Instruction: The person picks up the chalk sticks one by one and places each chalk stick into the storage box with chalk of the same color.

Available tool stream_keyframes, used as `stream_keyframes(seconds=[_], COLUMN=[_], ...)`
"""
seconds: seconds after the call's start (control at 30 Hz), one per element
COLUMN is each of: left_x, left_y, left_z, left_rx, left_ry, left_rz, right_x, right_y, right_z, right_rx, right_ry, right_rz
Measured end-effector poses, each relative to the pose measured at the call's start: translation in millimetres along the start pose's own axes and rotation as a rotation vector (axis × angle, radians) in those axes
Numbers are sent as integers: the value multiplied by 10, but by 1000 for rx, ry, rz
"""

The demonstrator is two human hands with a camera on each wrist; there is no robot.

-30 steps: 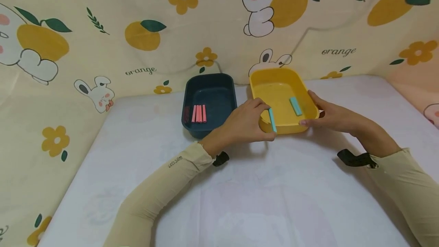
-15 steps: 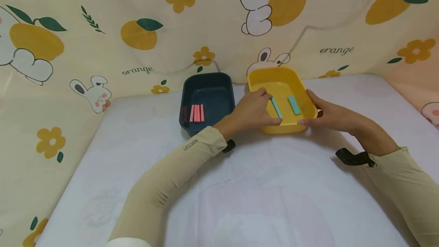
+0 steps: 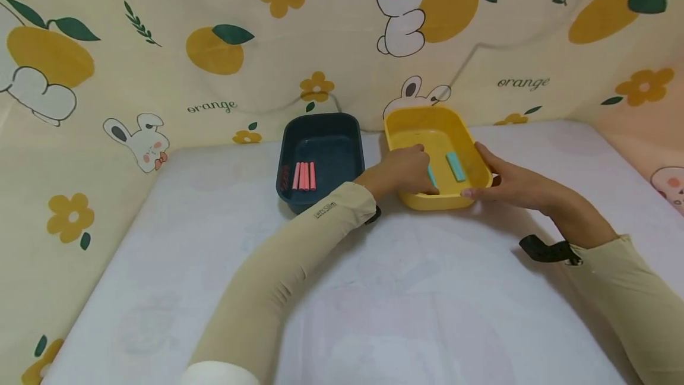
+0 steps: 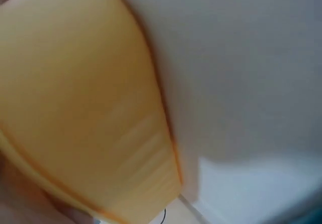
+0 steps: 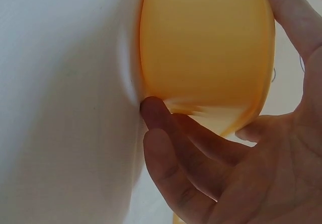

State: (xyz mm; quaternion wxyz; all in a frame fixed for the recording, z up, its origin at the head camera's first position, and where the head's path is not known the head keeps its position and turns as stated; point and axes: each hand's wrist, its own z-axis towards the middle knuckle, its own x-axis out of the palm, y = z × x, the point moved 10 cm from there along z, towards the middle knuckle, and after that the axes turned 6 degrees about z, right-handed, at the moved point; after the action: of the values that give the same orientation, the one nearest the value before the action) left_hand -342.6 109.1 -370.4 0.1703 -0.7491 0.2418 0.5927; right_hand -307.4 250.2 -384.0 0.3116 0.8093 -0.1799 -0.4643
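Observation:
In the head view a yellow container (image 3: 435,202) stands at the back of the table. My left hand (image 3: 407,171) reaches over its near left side and pinches a light blue chalk stick (image 3: 431,176) low inside it; the hand covers part of the stick. To the right of that lies more light blue chalk (image 3: 455,166) on the container floor. My right hand (image 3: 515,183) holds the container by its near right corner. The right wrist view shows curled fingers (image 5: 186,156) against the yellow outer wall. Only the outer wall (image 4: 90,93) and part of the hand appear in the left wrist view.
Left of the yellow container stands a dark blue container (image 3: 320,120), close to my left forearm. Several pink chalk sticks (image 3: 304,176) and some dark red ones (image 3: 285,177) lie in it. A patterned cloth (image 3: 352,28) hangs behind the white-covered table (image 3: 401,290).
My left hand has moved right and down into the yellow container with the light blue chalk stick, which was first above the near rim. The right hand keeps its hold on the container.

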Motion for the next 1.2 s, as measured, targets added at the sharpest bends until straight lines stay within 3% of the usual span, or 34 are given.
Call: stream_keyframes(seconds=[0.23,0.53,0.83,1.2], left_x=[32,-5,5,10], left_y=[-32,14,60,73], left_z=[138,150,202,236], left_rx=[-5,-68,-135,-129], left_ry=[-33,-11,19,-7], left_rz=[70,135,79,65], right_x=[6,-52,-6,-7], right_y=[-10,38,20,-8], right_z=[-18,-21,-13,-18], right_rx=[4,-1,3,20], right_ry=[-4,-18,-9,-20], right_rz=[1,-4,28,7])
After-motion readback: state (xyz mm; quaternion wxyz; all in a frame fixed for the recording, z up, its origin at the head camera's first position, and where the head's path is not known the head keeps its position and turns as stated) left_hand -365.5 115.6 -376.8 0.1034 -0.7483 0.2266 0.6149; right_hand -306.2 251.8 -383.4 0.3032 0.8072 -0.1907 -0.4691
